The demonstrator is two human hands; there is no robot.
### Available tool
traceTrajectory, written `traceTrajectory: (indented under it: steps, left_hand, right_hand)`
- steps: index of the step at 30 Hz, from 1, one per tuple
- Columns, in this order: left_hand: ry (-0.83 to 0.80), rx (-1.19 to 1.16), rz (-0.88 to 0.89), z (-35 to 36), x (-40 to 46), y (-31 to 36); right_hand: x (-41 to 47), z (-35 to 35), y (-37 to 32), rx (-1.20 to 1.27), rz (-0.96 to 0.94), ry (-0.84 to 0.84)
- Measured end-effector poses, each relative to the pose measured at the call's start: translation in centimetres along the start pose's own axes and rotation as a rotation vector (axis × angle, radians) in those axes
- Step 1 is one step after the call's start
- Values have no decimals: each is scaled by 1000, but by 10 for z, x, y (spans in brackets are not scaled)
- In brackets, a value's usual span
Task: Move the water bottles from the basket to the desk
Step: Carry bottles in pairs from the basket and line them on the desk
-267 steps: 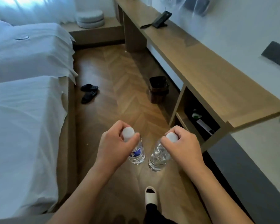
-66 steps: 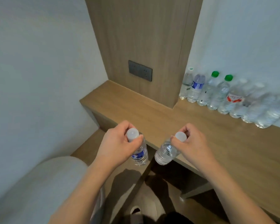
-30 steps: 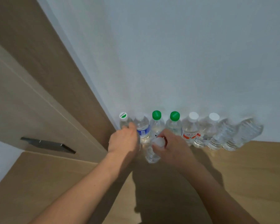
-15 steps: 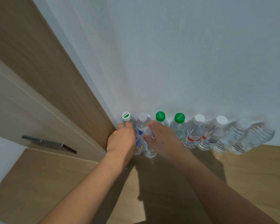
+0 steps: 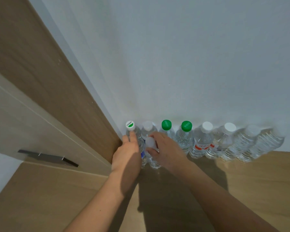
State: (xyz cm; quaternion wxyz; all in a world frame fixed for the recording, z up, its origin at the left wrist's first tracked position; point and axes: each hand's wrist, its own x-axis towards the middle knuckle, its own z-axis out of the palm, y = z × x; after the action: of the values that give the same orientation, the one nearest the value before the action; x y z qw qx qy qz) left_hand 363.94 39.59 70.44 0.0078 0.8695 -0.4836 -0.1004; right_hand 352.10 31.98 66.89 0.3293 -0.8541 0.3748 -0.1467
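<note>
standing in a row against a pale wall (image 5: 174, 56), eight clear ribbed plastic bottles (image 5: 201, 143) line the back of a smooth wood-grain worktop (image 5: 249, 181). two have green caps (image 5: 166, 124), the others white or frosted ones. a wood panel (image 5: 49, 84) closes the left end, with a dark strip (image 5: 47, 157) set into its lower part.

in front of the row, two more bottles stand upright and touching. the left hand (image 5: 126, 158) lies over the blue-label bottle (image 5: 143, 154), fingers straight and loose, touching rather than gripping. the right hand (image 5: 166, 149) has its fingers curled round the neck of the clear bottle (image 5: 153, 158), just under the white cap (image 5: 150, 141).

half a second ago the left fingers were curled on their bottle; now they have opened. the right hand keeps its hold. two seconds ago both bottles were carried in the air short of the worktop edge.

the two front bottles sit tight in the corner, the panel just beside them on the left and the row touching behind. bare worktop stretches toward the viewer and to the right.
</note>
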Motion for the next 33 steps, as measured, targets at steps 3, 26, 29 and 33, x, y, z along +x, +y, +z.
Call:
traceTrajectory:
  steps: [3,26,29,33]
  left_hand:
    - [-14,12,9,-1,0,1]
    - [-49,59,13,1,2,2]
    - [-34,-46,-12,-1,-5,1]
    - [142,-73,93,-8,-26,-9]
  right_hand:
    - [-2,1,0,3,12,18]
    - [-10,11,-4,53,95,92]
    - [-19,-2,-6,29,199,15]
    - [-52,-16,-17,26,205,175]
